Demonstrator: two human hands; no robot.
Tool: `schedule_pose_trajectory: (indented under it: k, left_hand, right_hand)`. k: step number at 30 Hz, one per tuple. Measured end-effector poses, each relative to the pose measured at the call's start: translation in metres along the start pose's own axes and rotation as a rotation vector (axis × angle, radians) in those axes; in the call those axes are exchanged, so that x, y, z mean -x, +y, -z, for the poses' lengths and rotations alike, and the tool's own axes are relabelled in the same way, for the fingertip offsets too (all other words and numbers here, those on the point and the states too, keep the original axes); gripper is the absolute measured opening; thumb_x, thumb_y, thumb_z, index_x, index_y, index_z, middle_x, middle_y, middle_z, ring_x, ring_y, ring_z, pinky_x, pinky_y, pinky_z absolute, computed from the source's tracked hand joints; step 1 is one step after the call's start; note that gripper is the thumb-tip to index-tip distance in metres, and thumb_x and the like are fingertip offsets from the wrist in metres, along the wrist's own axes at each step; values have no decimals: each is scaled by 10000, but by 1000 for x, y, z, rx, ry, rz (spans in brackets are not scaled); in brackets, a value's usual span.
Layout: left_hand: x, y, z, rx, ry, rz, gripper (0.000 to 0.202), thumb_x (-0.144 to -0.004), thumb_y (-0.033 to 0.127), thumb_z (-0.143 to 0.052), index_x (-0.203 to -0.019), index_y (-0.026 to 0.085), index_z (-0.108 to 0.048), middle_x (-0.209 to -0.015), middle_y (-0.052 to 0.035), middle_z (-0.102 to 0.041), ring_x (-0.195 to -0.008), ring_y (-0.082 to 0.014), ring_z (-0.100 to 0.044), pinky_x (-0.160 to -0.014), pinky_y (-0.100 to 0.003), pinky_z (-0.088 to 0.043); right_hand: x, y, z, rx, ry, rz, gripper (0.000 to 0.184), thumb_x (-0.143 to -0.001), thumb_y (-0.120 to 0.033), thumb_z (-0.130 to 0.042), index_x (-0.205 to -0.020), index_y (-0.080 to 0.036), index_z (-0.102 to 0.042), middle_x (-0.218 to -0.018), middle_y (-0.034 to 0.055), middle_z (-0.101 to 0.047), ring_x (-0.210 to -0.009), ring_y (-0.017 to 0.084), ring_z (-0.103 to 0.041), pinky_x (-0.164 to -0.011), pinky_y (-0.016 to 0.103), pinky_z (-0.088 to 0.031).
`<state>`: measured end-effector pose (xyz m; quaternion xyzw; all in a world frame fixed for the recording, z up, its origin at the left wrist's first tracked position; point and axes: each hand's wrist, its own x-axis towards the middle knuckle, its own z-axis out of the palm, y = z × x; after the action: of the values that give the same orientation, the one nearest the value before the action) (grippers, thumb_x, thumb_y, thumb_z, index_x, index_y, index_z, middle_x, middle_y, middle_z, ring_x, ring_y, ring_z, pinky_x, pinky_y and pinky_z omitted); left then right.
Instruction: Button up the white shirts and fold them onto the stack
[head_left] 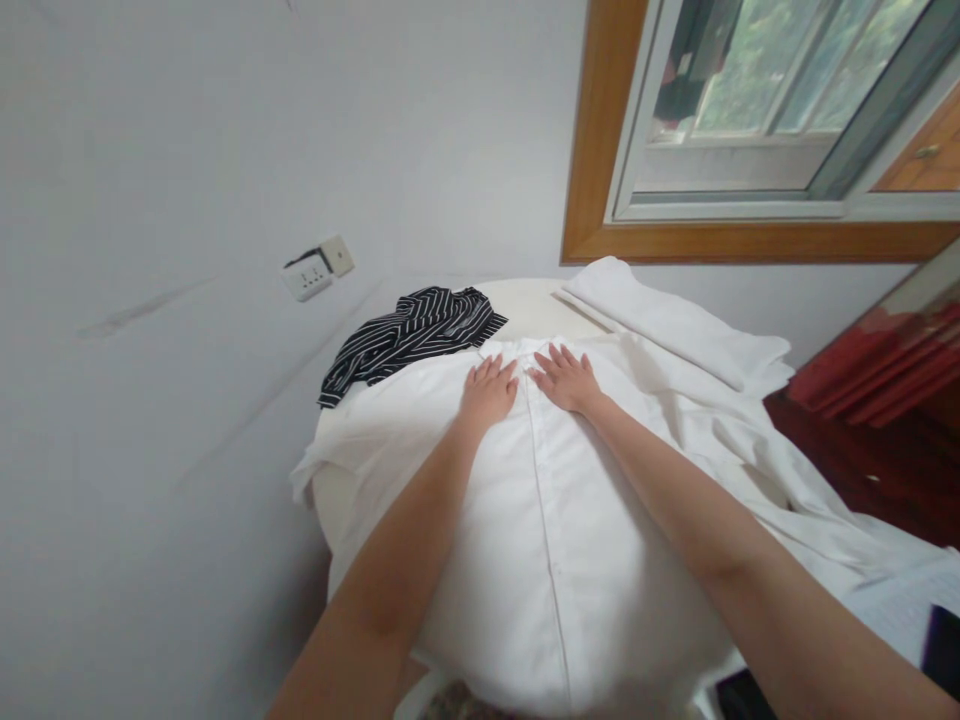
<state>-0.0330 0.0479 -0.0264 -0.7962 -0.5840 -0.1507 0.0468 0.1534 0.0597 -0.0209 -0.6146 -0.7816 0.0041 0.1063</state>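
A white button-up shirt (540,540) lies spread face up over a white table (525,300), its button placket running down the middle. My left hand (489,390) rests flat on the shirt just left of the placket, near the collar end, fingers stretched out. My right hand (566,378) lies flat just right of the placket, fingers spread, almost touching the left hand. Neither hand holds anything.
A black-and-white striped garment (409,338) lies crumpled at the table's far left. A folded white cloth (675,320) sits at the far right. A wall socket (315,270) is on the grey wall, a wood-framed window (750,130) beyond, and dark red furniture (885,400) to the right.
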Motion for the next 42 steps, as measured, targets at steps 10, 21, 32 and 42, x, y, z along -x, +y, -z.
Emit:
schedule_pose_trajectory:
  k: [10,21,32,42]
  left_hand:
    - [1,-8,5,36,-31,-7,447,-960,364,-371,-1384,267,-476,-1502,-61,-413,-1402,-243,-336,-1147,-474,-262]
    - [1,-3,7,164,67,-79,284,-917,229,-463,-1160,279,-602,-1298,-44,-592,-1291,-203,-453,-1121,-428,-326]
    - [-2,-8,4,160,46,-87,349,-908,217,-467,-1204,298,-634,-1354,-31,-566,-1288,-198,-454,-1125,-418,-329]
    - [-4,-9,4,209,100,-96,272,-881,216,-520,-1115,259,-653,-1261,-37,-618,-1228,-189,-503,-1100,-370,-361]
  right_hand:
    - [4,19,5,-11,-27,-57,545,-980,-411,-247,-1482,-229,-355,-1573,65,-263,-1443,243,-229,-1152,495,-187]
    - [14,-3,0,72,-6,-43,584,-979,-429,-213,-1495,-182,-328,-1568,146,-251,-1440,316,-216,-1124,571,-177]
    - [16,-11,2,49,10,-58,592,-961,-470,-262,-1471,-190,-371,-1552,144,-297,-1429,303,-250,-1125,534,-199]
    - [19,-22,8,-25,121,-111,457,-922,-440,-395,-1300,-239,-555,-1456,112,-446,-1314,302,-400,-1075,507,-289]
